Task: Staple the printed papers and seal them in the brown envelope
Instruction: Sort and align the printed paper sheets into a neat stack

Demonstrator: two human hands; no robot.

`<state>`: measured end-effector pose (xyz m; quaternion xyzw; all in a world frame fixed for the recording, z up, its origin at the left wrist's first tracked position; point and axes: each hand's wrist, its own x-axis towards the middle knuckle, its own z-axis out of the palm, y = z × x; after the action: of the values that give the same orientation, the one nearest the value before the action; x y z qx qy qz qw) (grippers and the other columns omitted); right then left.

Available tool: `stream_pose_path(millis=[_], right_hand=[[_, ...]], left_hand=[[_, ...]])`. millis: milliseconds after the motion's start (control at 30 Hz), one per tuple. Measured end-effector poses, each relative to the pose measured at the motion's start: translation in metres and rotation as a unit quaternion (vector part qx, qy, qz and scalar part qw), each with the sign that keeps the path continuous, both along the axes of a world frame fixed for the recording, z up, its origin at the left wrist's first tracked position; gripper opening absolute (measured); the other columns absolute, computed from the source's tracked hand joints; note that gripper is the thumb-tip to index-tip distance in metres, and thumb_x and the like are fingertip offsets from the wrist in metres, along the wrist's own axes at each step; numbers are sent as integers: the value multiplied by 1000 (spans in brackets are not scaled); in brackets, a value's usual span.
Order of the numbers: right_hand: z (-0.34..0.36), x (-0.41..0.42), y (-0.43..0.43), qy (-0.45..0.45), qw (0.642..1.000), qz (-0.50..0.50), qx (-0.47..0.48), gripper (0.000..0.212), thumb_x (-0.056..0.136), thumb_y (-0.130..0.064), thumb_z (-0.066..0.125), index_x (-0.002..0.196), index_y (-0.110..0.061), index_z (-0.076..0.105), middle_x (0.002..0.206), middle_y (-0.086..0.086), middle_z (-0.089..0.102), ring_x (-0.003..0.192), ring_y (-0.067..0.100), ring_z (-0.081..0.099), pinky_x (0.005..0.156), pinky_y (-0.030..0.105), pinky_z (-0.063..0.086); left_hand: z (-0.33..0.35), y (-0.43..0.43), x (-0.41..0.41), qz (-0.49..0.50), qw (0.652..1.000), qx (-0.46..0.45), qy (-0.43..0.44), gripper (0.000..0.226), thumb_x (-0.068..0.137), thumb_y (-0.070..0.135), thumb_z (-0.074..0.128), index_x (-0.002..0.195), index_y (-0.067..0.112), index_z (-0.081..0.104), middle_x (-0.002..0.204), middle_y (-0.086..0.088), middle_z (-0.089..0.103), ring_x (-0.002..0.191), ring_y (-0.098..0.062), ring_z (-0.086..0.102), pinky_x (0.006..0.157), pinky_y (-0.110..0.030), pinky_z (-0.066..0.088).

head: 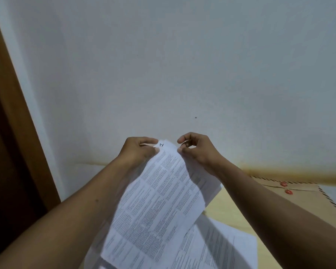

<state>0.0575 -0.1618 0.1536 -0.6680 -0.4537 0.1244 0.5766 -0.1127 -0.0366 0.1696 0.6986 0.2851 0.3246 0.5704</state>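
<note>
The printed papers (155, 200) are held tilted above the worktop (227, 206), pinched at the top edge by the left grip (138, 150) and the right grip (196, 150); further sheets (221, 245) are spread beneath; the brown envelope (299, 202) is laid flat on the worktop at the right, apart from them.

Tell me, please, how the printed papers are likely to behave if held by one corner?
Probably floppy: the printed papers sag and curl below where the left hand and right hand pinch their top edge. Likely light, since a pinch alone holds them.
</note>
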Motion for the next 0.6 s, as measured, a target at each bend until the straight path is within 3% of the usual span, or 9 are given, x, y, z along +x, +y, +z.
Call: stream_pose_path(millis=[167,233,300,333,433,467,600], right_hand=[[-47,-14,8,39,997,4,-63,12,86,-9,73,97,-10,71,74,0,62,63,6,57,63,13,48],[-63,-19,11,42,996,4,-80,12,84,-8,74,96,-9,71,72,-1,62,61,5,56,61,12,47],[-77,-21,13,48,994,4,-93,13,84,-7,73,96,-9,70,72,2,62,64,8,56,64,15,47],[-83,-22,14,51,994,5,-99,13,84,-7,73,96,-9,71,72,3,62,66,9,57,67,17,47],[-103,-24,19,50,991,2,-121,7,85,-11,73,92,-13,73,72,-2,65,68,7,59,74,23,50],[-109,-26,19,51,990,-1,-129,6,85,-11,73,91,-14,74,73,-3,65,67,7,59,73,22,50],[-131,-38,19,78,986,-2,-148,10,91,-1,62,92,-1,73,73,7,61,60,12,52,54,16,45]], left_hand=[[-49,8,-18,11,999,-35,16,31,86,-7,76,115,2,72,100,-23,73,59,-9,74,53,-15,55],[-68,15,-21,22,999,-39,23,29,83,-3,81,110,6,75,99,-23,76,73,-19,78,68,-29,64],[-82,20,-23,26,998,-56,30,28,79,0,85,103,11,78,97,-24,77,85,-32,78,87,-48,63],[-87,22,-23,25,997,-62,33,27,79,0,85,101,11,78,93,-22,77,84,-30,79,87,-47,63],[-99,23,-25,21,996,-53,71,22,84,0,81,103,10,76,85,-11,76,62,-5,74,56,-14,56],[-105,23,-27,19,995,-56,77,22,85,0,80,104,11,76,84,-9,74,59,-3,72,52,-9,51],[-136,27,-37,9,993,-58,104,25,85,-1,79,105,14,78,78,-6,65,63,-6,65,57,-7,48]])
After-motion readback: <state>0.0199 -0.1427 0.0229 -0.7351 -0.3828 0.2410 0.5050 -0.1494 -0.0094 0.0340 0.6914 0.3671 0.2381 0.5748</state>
